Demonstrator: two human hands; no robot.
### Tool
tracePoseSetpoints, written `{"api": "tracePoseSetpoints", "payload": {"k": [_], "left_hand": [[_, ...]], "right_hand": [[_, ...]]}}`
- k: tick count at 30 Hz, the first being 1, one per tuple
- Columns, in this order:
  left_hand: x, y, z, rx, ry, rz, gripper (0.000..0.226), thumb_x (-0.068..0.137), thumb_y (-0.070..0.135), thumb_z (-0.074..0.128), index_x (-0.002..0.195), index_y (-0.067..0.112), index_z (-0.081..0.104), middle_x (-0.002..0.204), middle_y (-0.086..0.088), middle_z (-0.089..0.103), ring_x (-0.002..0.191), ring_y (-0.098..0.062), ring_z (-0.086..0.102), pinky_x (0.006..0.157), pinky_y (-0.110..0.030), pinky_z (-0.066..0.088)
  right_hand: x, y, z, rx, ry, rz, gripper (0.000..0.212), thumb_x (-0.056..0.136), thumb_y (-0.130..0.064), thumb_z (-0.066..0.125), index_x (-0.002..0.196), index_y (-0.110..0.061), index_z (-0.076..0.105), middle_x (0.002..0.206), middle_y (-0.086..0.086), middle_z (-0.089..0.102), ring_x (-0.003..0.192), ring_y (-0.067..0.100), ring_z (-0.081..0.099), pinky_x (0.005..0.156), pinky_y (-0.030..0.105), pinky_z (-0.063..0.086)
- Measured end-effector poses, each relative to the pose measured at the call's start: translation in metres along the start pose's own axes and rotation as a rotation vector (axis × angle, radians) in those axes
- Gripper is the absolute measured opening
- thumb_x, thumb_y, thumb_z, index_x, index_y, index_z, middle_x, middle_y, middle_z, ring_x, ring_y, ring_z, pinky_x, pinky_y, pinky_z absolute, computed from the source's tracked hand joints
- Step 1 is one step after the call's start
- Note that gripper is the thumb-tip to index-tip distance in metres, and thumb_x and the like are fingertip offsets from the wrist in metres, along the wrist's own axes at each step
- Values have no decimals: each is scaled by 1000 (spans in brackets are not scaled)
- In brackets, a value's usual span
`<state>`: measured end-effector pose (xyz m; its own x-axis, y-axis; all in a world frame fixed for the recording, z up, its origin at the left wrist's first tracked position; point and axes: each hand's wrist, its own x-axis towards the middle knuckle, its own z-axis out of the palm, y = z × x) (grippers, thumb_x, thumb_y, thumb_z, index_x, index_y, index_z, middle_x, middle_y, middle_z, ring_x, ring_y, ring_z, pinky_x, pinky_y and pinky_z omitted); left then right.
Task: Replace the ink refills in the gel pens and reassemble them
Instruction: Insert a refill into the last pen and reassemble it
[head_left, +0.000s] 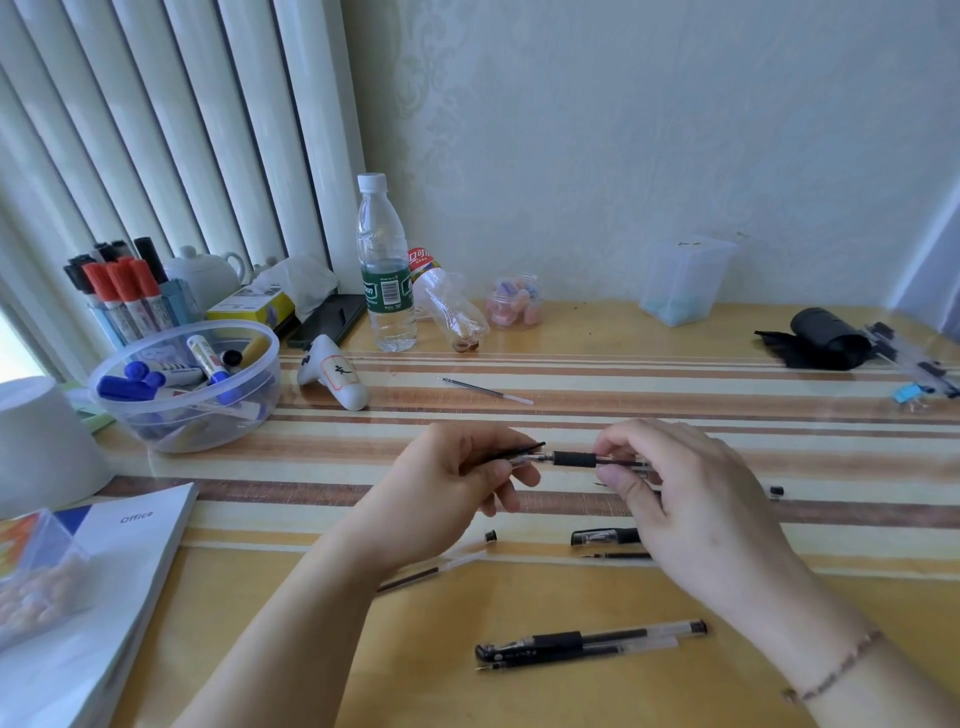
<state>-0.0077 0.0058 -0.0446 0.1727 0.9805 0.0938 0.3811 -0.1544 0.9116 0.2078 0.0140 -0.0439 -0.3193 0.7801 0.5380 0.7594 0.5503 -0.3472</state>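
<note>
I see both hands raised just above the striped table, meeting near its middle. My left hand is curled closed, thumb and fingers pinching the left end of a gel pen, with a thin black piece jutting out past the thumb. My right hand closes its fingertips on the pen's right part, just beyond the black rubber grip. The pen lies level between them. On the table under the right hand rests a clear pen cap, with a refill just nearer. Nearer still lies an assembled gel pen. A spare refill lies farther off, beside the water bottle.
</note>
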Motion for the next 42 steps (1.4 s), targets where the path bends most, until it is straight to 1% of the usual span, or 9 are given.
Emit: {"api": "tracePoseSetpoints", "payload": {"k": [5,11,18,21,27,31,35,39,42], "left_hand": [[-4,6,8,90,-38,6,37,95,-1,45,107,25,69,88,-2,75,71,-21,64,73,-46,55],[-5,10,7,121,5,10,38,93,-6,47,109,20,69,81,-3,76,71,-26,68,73,-51,56],[-7,11,4,203,8,91,38,92,-5,50,110,21,70,74,0,73,66,-11,68,72,-39,58],[-7,12,5,357,-76,162,30,93,6,51,113,22,67,78,7,68,70,-9,61,70,-30,54],[1,-13,-28,449,159,61,19,91,15,58,100,26,71,94,11,72,92,-7,63,86,-32,53],[5,-38,-46,569,379,-161,24,86,10,59,99,27,69,99,5,69,94,-19,62,82,-36,55],[7,-49,-47,534,394,-277,25,82,8,60,92,27,71,99,1,64,89,-21,60,76,-35,56],[5,-50,-52,676,396,-275,22,83,17,65,99,31,72,102,3,60,107,-22,47,86,-32,45],[3,-48,-55,643,382,-314,21,83,20,67,97,35,71,100,6,61,104,-21,51,91,-39,48]], "right_hand": [[-2,-1,4,-17,9,-69,14,77,-19,78,87,-26,70,72,-21,64,61,7,52,67,35,46],[-2,-5,10,23,90,-28,19,67,-11,84,79,-24,76,64,-15,71,55,17,56,62,15,35],[0,-6,8,139,-15,87,13,78,-19,76,84,-30,77,58,-7,71,55,18,64,54,32,53],[2,-11,11,68,-55,40,11,79,-26,75,87,-33,76,59,-13,70,53,12,61,55,25,48],[13,-20,12,58,-69,26,42,82,-56,55,116,-33,63,113,-23,61,107,1,54,89,25,43],[42,-8,14,112,-230,249,30,83,-47,63,112,-39,60,109,-26,62,101,3,57,84,25,43],[85,7,44,48,-368,323,33,84,-42,66,113,-29,63,107,-16,66,95,7,60,82,26,45],[118,19,83,-74,-388,342,36,86,-41,62,119,-25,64,120,-8,65,108,15,60,89,30,47],[125,21,109,-177,-341,319,18,85,-44,60,97,-32,68,108,-8,67,108,19,58,84,35,50]]}}
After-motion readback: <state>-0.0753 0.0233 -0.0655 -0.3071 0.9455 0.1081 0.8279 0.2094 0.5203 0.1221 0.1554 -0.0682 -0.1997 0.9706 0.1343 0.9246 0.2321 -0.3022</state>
